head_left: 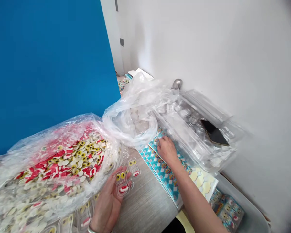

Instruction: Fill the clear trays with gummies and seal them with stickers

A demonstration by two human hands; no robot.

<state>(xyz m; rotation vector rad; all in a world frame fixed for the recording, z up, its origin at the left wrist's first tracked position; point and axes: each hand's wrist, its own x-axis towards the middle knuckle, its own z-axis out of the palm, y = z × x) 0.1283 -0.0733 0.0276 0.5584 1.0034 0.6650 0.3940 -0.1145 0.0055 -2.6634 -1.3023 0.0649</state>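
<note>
My left hand [109, 199] is palm up, holding a small clear plastic blister [122, 184] with two yellow googly eyes and a red-and-white mouth inside. Just past its fingertips, another filled blister [134, 167] lies on the table. My right hand [166, 149] rests on a blue printed sticker sheet [157, 168], its fingers bent in against the far part of the sheet. What is between those fingertips is hidden. More filled blisters [83, 216] lie beside and partly behind my left wrist.
A large clear bag [16, 152] of loose eyes and red mouths covers the left of the grey table [145, 200]. Beyond is an open plastic bag [143, 94]. On the right, a clear tray [184, 132] holds blisters and a black flat piece [214, 132]. Below, a bin [252, 207] holds printed packs.
</note>
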